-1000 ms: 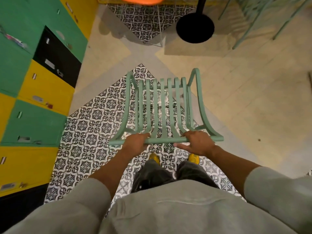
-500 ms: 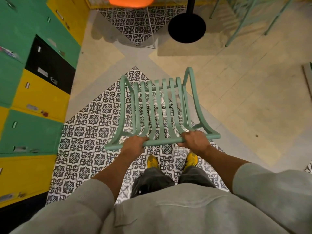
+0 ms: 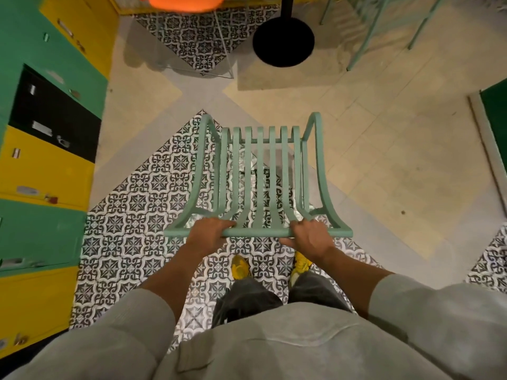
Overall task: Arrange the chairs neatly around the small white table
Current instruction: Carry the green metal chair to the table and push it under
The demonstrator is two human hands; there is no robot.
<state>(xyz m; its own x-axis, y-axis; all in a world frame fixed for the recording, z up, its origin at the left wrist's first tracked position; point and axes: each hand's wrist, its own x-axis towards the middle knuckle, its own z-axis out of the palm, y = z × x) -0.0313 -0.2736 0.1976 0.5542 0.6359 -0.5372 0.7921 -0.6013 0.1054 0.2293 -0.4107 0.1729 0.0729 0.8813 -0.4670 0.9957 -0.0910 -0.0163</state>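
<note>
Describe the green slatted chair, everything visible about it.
The mint-green slatted chair looks like painted metal: seven narrow parallel slats run from the top rail down into the seat, flanked by two curved side bars that flare outward at the rail. Seen from above and behind, it faces away from the person, over patterned tile floor. The left hand and right hand each grip the top rail. Its legs are hidden.

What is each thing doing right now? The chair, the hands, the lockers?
Mint-green slatted metal chair: held by its top rail.
Left hand: gripping the rail.
Right hand: gripping the rail.
Green, yellow and black lockers: doors shut.
Orange chair: standing untouched.
</note>
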